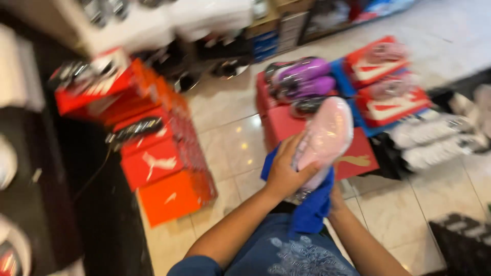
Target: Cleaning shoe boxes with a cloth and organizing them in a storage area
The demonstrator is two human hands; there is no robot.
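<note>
1. Left hand (pixel 283 173): I see its fingers clenched around the pink shoe (pixel 325 138), held mid-air above the tiled floor (pixel 230 138).
2. Right hand (pixel 336 197): mostly hidden under the blue cloth (pixel 313 207); grip state, I cannot tell.
3. Advice: I judge firm shoe support helps wiping.

I see a shoe (pixel 327 134) held between my left hand (pixel 284 171) and right hand (pixel 336 198), a cloth (pixel 313 208) beneath it; stacked boxes (pixel 163 163) lie left, more shoes (pixel 302 77) on boxes behind.
</note>
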